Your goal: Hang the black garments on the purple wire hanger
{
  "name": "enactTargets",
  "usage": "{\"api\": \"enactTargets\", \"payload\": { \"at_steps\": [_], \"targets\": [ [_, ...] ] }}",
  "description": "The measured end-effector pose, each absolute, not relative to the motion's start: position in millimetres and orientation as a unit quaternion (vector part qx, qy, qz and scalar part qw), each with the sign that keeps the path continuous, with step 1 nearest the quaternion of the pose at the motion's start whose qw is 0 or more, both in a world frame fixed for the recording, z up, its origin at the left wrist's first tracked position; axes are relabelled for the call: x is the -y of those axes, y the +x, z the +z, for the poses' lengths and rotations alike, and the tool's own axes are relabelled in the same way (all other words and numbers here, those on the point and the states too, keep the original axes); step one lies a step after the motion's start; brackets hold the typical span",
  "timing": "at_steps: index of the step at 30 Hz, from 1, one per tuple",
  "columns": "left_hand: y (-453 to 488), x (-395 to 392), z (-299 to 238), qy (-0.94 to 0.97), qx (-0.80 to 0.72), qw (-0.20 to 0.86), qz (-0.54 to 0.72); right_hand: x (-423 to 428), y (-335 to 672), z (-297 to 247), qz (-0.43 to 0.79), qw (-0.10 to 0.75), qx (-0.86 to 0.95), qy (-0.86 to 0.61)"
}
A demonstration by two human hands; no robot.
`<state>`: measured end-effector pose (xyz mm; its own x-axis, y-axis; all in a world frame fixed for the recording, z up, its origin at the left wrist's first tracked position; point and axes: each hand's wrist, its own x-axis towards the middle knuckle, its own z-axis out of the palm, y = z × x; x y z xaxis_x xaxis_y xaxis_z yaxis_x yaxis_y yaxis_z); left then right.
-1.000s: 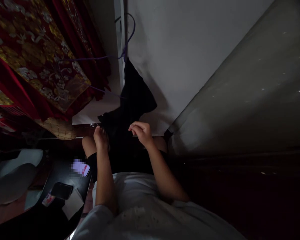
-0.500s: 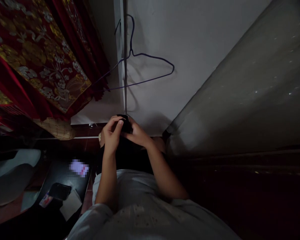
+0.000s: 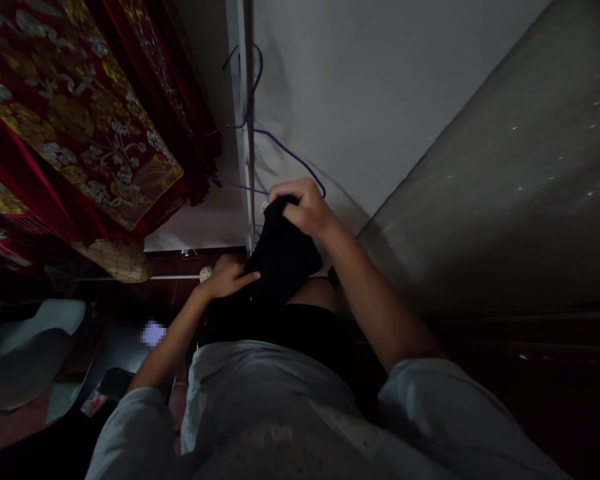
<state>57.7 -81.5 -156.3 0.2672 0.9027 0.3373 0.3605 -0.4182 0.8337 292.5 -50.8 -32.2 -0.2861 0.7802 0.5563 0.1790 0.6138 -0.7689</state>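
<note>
A piece of black cloth (image 3: 283, 257), perhaps a garment, hangs spread between my two hands above my lap. My right hand (image 3: 307, 207) pinches its upper edge, with a small white patch beside the fingertips. Lower down at the left side, my left hand (image 3: 227, 277) has its thumb laid over the cloth; its other fingers are partly hidden and look closed on the edge. Behind my right hand is a purple wire hanger (image 3: 295, 155), hooked over a narrow upright strip (image 3: 247, 143); the hand and cloth cover part of its lower bar.
Red cloth with gold and silver embroidery (image 3: 125, 137) hangs at the left. Below it are a net-covered tan object (image 3: 117, 260) and a white rod (image 3: 175, 277). A dark surface at lower left bears a blurred-out phone-like object (image 3: 153, 333). A grey panel (image 3: 505, 193) slants along the right.
My hands have moved apart, the right one up toward the hanger and the left one slightly down. The bunched black cloth is now stretched out between them. The hanger has turned.
</note>
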Motion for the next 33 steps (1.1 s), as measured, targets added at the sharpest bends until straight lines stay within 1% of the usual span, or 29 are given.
{"api": "enactTargets", "payload": {
  "at_steps": [3, 4, 6, 9, 12, 16, 18, 21, 24, 27, 29, 33],
  "targets": [
    [35.0, 71.6, -147.9, 0.818, -0.378, 0.337, 0.272, 12.9, 293.4, -50.9, 0.25, 0.526, 0.742, -0.333],
    [27.8, 69.5, -142.5, 0.835, -0.371, 0.329, 0.238, -2.1, 290.1, -60.3, 0.244, 0.525, 0.741, -0.341],
    [16.5, 68.4, -130.0, 0.858, -0.381, 0.291, 0.185, -31.1, 281.1, -79.2, 0.235, 0.527, 0.729, -0.369],
    [6.7, 73.5, -110.6, 0.876, -0.42, 0.218, 0.099, -61.2, 273.9, -99.1, 0.228, 0.502, 0.719, -0.424],
    [-3.4, 76.9, -95.2, 0.875, -0.451, 0.169, 0.034, -66.6, 288.6, -106.7, 0.21, 0.481, 0.713, -0.465],
    [-26.9, 60.6, -83.4, 0.851, -0.509, 0.13, -0.024, -45.6, 334.7, -101.6, 0.135, 0.475, 0.726, -0.479],
    [-36.1, 44.3, -77.7, 0.847, -0.522, 0.1, -0.016, -32.4, 355.7, -93.3, 0.11, 0.46, 0.746, -0.468],
    [-35.7, 17.4, -62.5, 0.858, -0.503, 0.062, 0.077, -17.5, 373.5, -78.7, 0.097, 0.439, 0.77, -0.452],
    [-18.8, -4.8, -39.3, 0.862, -0.477, 0.041, 0.17, -9.1, 378.4, -68.4, 0.1, 0.438, 0.778, -0.44],
    [-0.1, -19.3, -18.1, 0.85, -0.475, 0.011, 0.227, -4.2, 379.0, -63.5, 0.113, 0.429, 0.787, -0.429],
    [4.8, -25.9, -11.4, 0.84, -0.496, 0.015, 0.221, -1.9, 379.8, -61.8, 0.114, 0.422, 0.791, -0.428],
    [-5.5, -35.5, -18.0, 0.845, -0.508, 0.132, 0.109, 0.5, 381.3, -60.3, 0.107, 0.432, 0.777, -0.446]
  ]
}}
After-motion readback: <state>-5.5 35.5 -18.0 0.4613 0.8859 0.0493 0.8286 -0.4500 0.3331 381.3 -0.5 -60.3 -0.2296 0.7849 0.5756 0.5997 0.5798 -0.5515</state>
